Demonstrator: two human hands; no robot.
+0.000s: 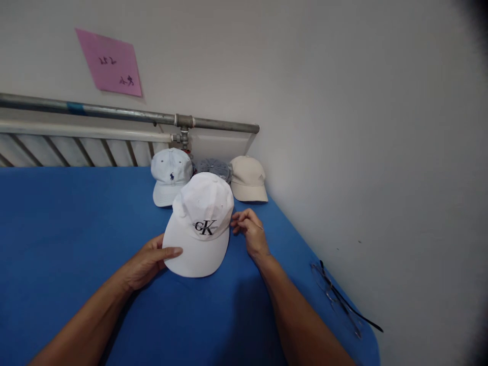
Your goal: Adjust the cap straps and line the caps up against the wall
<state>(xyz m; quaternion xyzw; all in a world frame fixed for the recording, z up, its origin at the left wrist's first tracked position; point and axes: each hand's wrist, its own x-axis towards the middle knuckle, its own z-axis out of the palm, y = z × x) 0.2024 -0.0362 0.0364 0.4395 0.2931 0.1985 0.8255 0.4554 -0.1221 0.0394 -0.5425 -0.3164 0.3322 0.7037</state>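
Note:
A white cap point(198, 254) with black "CK" lettering is held at a tilt over the blue table, brim toward me. My left hand point(150, 259) pinches the left side of its brim, thumb on top and fingers underneath. Just right of the cap is my right hand point(249, 231), its fingers loosely curled and slightly apart, holding nothing visible. Behind stand a light blue cap point(171, 175) with a small dark logo, a grey-blue cap point(213, 166) partly hidden by the white one, and a beige cap point(247, 178).
Eyeglasses point(337, 292) lie by the right edge of the blue table point(76, 229). A wall borders the table on the right. Along the back are a radiator point(91, 147) and a metal pipe point(133, 114), with a pink paper point(112, 66) on the wall above.

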